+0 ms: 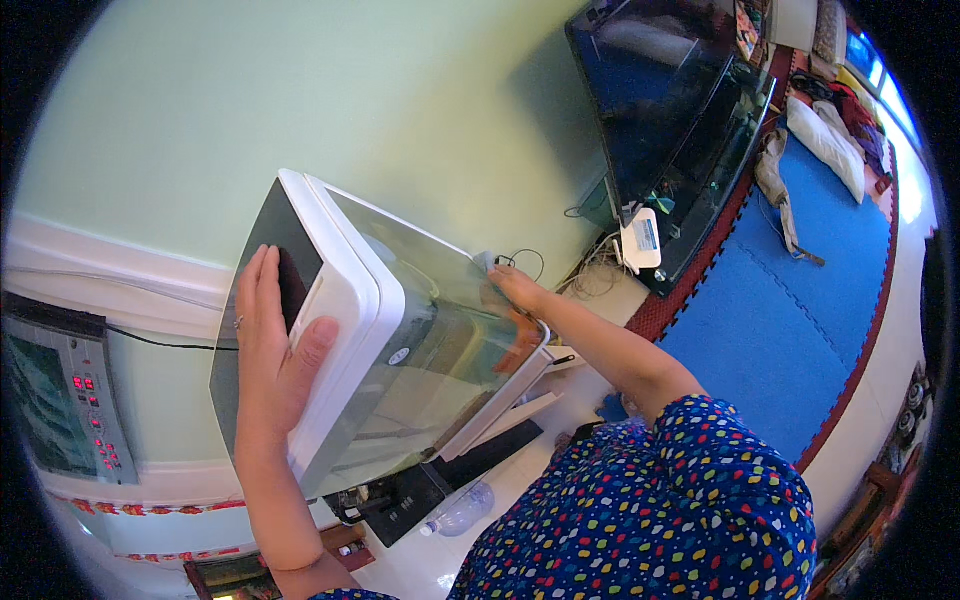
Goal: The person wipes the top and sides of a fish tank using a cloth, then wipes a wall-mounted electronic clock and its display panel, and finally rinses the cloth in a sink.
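Note:
A glass aquarium (450, 352) with a white frame stands against the wall in front of me, skewed in the wide view. Its white lid (349, 300) has a dark top panel (289, 255). My left hand (274, 337) lies flat on that panel, with the thumb spread towards the lid's white edge. Over at the tank's far side, my right hand (517, 287) pinches a bunched grey cloth (484, 261) by the glass. Part of its fingers is hidden. Behind the glass are orange and yellowish shapes, blurred by reflections.
A large television (652, 97) and a dark glass stand (712, 172) are at the right, with a white router (641, 240) and loose cables (596, 274). Blue foam mats (780, 315) cover the floor. Below the tank lie a clear plastic bottle (465, 510) and a black board (450, 480).

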Tool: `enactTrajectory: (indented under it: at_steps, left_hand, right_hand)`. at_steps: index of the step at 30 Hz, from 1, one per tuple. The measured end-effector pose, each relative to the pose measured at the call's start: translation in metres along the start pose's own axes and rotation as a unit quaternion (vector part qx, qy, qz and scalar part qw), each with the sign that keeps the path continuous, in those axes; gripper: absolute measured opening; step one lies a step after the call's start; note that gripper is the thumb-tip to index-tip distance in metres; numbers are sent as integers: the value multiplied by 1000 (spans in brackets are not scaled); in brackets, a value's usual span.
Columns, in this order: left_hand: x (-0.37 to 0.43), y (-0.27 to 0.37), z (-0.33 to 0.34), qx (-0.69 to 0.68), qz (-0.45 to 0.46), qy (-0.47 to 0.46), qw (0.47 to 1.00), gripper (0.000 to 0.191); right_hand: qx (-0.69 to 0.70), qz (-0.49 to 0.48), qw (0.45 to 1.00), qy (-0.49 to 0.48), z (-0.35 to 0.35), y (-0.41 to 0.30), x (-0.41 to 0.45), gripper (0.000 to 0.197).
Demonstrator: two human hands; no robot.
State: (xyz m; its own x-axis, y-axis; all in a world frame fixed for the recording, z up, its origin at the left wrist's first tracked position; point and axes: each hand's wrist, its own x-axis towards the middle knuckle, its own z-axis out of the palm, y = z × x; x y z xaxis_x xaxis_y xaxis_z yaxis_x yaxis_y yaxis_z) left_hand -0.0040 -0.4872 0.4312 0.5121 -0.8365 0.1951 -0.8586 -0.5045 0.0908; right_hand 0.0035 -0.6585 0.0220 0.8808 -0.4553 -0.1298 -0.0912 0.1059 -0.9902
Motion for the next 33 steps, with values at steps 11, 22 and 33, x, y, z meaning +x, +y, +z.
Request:
enactTrajectory:
  at_steps: [11,22,33]
  left_hand:
    - [1,3,0,-4,-9,4,1000,88]
    - [2,-1,2,22,9,2,1000,78]
    - [3,-2,4,3,12,13,1000,87]
  right_hand:
    - [51,-87,995,3,-14,-48,-99,59]
    - [133,-350,918,-127,-10,-258,-76,71]
    - [154,-226,945,-182,8,-175,19,58]
